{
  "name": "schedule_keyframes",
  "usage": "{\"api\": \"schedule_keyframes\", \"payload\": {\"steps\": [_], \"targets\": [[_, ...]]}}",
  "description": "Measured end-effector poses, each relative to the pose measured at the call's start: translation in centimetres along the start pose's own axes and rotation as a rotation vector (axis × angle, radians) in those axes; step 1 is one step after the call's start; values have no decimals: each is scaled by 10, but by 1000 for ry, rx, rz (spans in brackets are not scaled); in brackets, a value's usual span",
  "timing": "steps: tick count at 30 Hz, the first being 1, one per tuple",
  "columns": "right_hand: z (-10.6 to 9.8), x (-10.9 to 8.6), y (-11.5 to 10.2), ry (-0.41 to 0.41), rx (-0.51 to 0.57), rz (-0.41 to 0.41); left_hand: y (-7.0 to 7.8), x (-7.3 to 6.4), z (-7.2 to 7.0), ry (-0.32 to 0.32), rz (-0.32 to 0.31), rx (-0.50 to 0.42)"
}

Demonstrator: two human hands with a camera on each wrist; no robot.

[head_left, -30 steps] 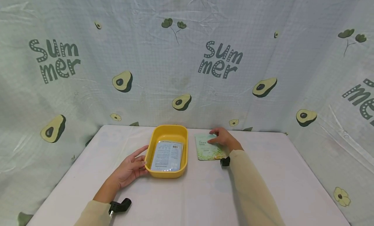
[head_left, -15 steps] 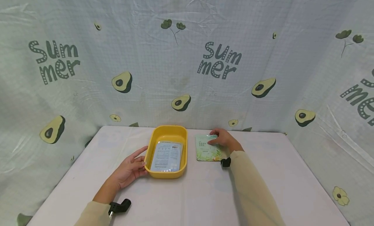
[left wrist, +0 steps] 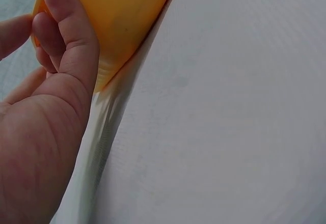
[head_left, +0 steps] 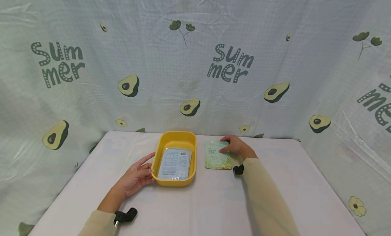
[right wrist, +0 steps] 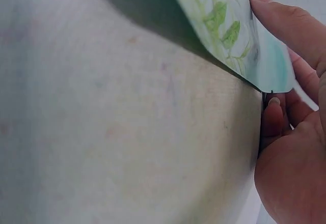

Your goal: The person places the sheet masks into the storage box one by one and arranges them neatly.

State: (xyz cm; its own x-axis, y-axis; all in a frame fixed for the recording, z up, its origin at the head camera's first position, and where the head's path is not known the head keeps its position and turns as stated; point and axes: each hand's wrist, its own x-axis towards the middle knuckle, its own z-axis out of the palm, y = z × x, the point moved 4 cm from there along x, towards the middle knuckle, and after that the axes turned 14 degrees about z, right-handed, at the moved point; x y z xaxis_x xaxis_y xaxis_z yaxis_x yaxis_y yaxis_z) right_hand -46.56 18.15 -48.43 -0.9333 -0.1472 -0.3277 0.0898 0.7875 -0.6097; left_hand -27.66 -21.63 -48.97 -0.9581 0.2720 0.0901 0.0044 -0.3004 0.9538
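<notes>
On the table's left half sits a yellow plastic tray [head_left: 174,182], rounded at the corners. Inside lies a pale blue packet [head_left: 174,163] with printed text and a barcode, like a sheet mask packet. My left hand [head_left: 135,180] grips the tray at its near left corner, fingers against the rim and outer wall [left wrist: 122,25]. To the right of the tray, my right hand [head_left: 236,146] pinches a light green, leaf-printed sheet mask packet [head_left: 215,158] by its right side. The thumb lies on its face and fingers are behind it; its right edge [right wrist: 229,43] casts a shadow below.
A white cloth covers the table [head_left: 207,209]. Close behind it hangs a pale curtain [head_left: 165,76] with avocado and lettering prints, which wraps round the left and right sides. A small black camera [head_left: 238,170] is strapped at my right wrist, another black camera [head_left: 126,215] at my left.
The green packet's right side has lifted and drawn in slightly, and my right hand has shifted a little to the right. My left hand and the tray stay where they were.
</notes>
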Motion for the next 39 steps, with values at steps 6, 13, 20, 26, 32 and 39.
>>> {"api": "schedule_keyframes", "payload": {"steps": [6,13,20,26,32,39], "targets": [[2,2,1,2,11,-17,0,-1,-1,8,-6,-2],[4,1,1,6,9,-30,-1,-1,0,2,-1,-5],[2,-4,-4,4,-32,-51,-2,0,1,-3,1,-3],[-3,-6,-4,8,2,-46,-2,1,0,-6,2,-4],[-4,-8,-5,15,35,-60,-2,1,-1,6,1,-3],[-2,-14,-5,24,101,-74,-2,1,0,-1,6,-4]]}}
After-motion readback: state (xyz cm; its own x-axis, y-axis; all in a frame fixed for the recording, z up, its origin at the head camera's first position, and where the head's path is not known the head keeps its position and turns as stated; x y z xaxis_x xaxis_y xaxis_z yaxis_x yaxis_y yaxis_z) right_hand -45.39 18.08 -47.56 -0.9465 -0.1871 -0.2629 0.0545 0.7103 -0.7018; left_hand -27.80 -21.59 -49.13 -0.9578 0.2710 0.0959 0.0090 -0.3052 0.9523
